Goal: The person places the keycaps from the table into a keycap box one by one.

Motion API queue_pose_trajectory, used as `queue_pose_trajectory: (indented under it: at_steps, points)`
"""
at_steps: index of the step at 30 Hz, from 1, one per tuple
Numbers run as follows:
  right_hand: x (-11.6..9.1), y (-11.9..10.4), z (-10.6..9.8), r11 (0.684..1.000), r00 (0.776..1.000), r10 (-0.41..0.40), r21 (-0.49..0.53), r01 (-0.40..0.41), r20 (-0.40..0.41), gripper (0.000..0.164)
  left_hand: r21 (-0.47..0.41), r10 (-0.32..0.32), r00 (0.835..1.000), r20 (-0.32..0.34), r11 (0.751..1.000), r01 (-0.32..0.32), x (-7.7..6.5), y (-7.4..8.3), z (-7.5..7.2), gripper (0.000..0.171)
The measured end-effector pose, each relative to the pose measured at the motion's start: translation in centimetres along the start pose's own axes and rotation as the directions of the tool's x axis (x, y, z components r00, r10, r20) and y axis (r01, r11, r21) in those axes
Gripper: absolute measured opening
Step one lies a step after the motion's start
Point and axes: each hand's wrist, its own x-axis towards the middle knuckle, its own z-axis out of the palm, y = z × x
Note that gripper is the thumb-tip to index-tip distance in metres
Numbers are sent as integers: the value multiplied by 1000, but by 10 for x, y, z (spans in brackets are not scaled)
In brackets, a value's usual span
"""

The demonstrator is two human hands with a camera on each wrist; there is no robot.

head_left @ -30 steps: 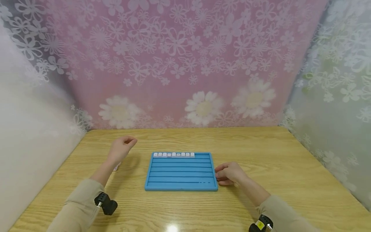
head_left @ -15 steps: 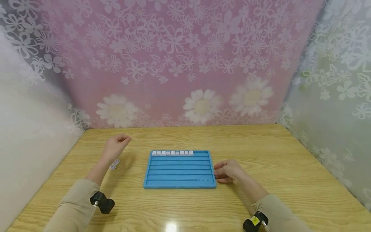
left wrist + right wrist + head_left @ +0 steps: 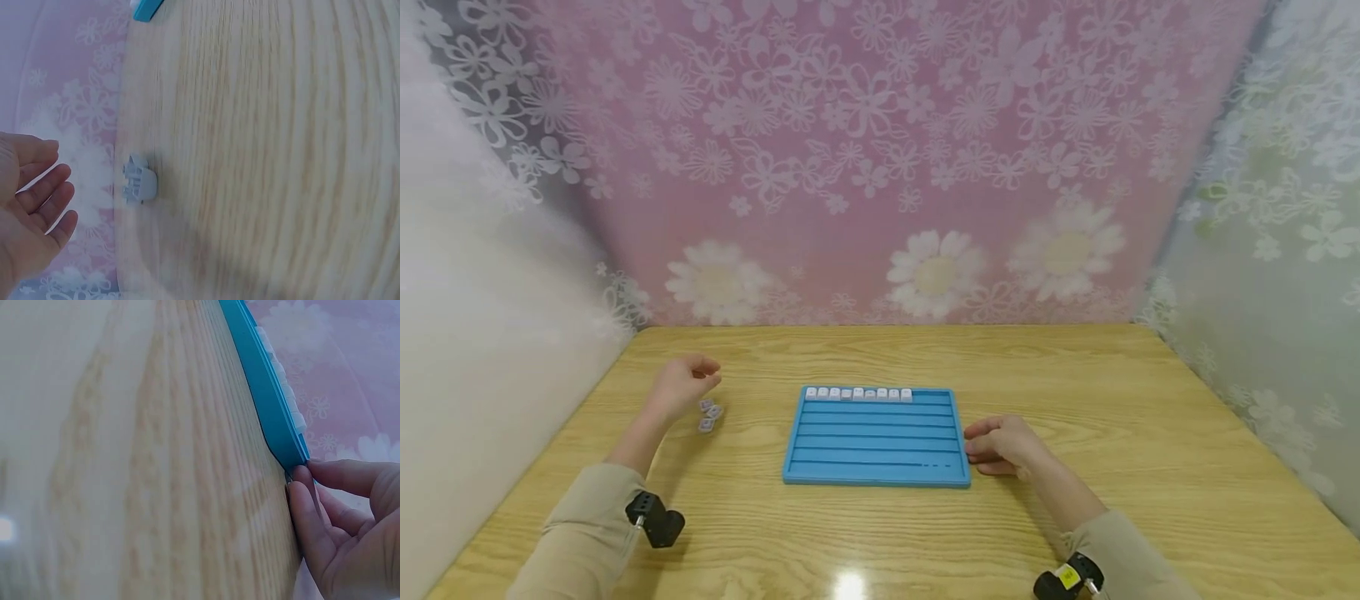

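A shallow blue tray (image 3: pixel 880 454) with ridged rows lies on the table, and a line of several white keycaps (image 3: pixel 858 394) fills most of its back row. To the left of the tray, a few loose keycaps (image 3: pixel 707 424) lie close together on the wood. My left hand (image 3: pixel 681 387) hovers just behind and left of them, its fingers loosely bent and apart, holding nothing in the left wrist view. At the tray's right side, my right hand (image 3: pixel 1007 446) grips the edge between thumb and fingers (image 3: pixel 306 512); part of that grip is hidden.
The wooden table (image 3: pixel 880 533) reaches back to a pink flowered backdrop (image 3: pixel 850 167). Pale cloth walls (image 3: pixel 490 333) stand on both sides. Each wrist carries a black camera (image 3: pixel 655 518).
My left hand has drawn left and back, and its fingers have parted, bringing the loose keycaps into sight. The right hand stays at the tray's edge; the head view has shifted slightly.
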Motion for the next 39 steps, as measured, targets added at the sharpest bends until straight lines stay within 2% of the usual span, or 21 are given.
queue_pose_trajectory:
  at_steps: [4,10,17,23,30,39]
  points:
    - [-1,2,-2,1000,1000,-1,7,1,-2,35,30,-5,1000,19,1000,5,-1,-7,0,35]
    - [-1,3,-2,1000,1000,-10,28,10,6,35,76,-18,996,84,997,11,-2,-15,-1,40]
    - [-1,3,-3,999,1000,-5,37,4,18,34,109,-32,983,183,994,12,-3,-20,0,40]
    - [0,2,-3,999,1000,1,35,-1,14,35,131,-51,980,191,991,26,-4,-22,3,36]
    - [2,1,-2,999,1000,9,48,-9,15,35,170,-80,971,226,985,41,-3,-22,6,46]
    - [2,1,-3,998,999,-3,64,1,32,35,168,-61,971,231,986,22,-4,-20,11,23]
